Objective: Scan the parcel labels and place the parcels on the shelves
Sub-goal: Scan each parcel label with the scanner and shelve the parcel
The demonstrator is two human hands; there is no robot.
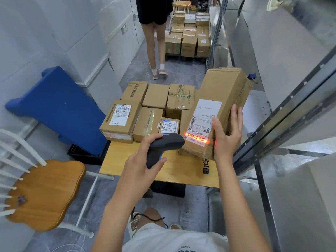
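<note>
My right hand (227, 131) grips the near end of a long brown cardboard parcel (223, 91), tilted up over the right side of a small wooden table (127, 160). Its white shipping label (203, 117) faces me. My left hand (141, 160) holds a dark handheld scanner (163, 146) pointed at the label. A red scan line (198, 139) glows across the label's near edge and reaches my right thumb. Several other cardboard parcels (151, 110) sit packed together on the far part of the table, two with labels up.
Metal shelving (291, 113) runs along the right. A wooden chair (45, 191) stands at lower left, a blue plastic pallet (60, 106) leans against the left wall. A person's legs (156, 51) stand in the aisle ahead, beside more stacked boxes (189, 33).
</note>
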